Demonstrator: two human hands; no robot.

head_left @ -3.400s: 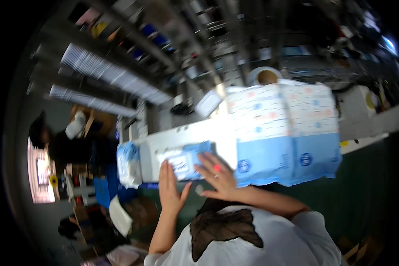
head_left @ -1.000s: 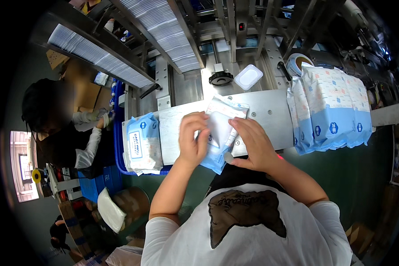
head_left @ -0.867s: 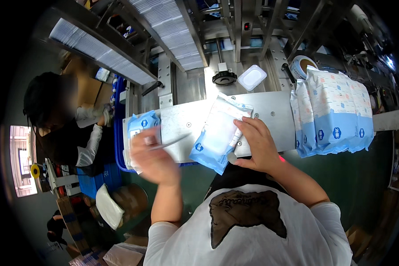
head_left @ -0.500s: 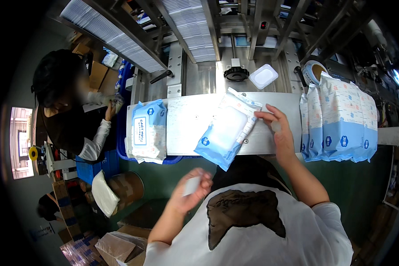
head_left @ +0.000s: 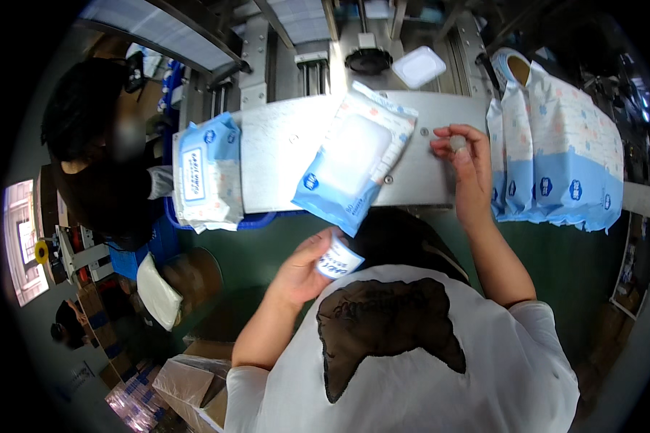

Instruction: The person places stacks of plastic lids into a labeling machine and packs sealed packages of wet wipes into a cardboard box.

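Observation:
A blue-and-white wipes pack (head_left: 350, 162) lies tilted on the metal ledge, its lower corner sticking out over the near edge; a blank pale panel covers its middle. Just below that corner, my left hand (head_left: 301, 271) pinches a small white label (head_left: 339, 259) with blue print. To the right of the pack, my right hand (head_left: 466, 169) hovers with curved, parted fingers and grips nothing; a pale cover sits on its thumb tip. At the ledge's left end lies another wipes pack (head_left: 211, 177), which has a blue-framed label on its front.
Several wipes packs (head_left: 567, 148) stand in a row at the right. Behind the ledge (head_left: 271, 159) are a white plastic lid (head_left: 419, 67), a black knob (head_left: 368, 61) and a roll (head_left: 514, 66). A co-worker (head_left: 94, 159) is at the left, near a blue crate (head_left: 256, 221).
My left hand has risen toward the pack and turned the label so its print shows. My right hand has drawn back from the pack's edge. The whole view has shifted.

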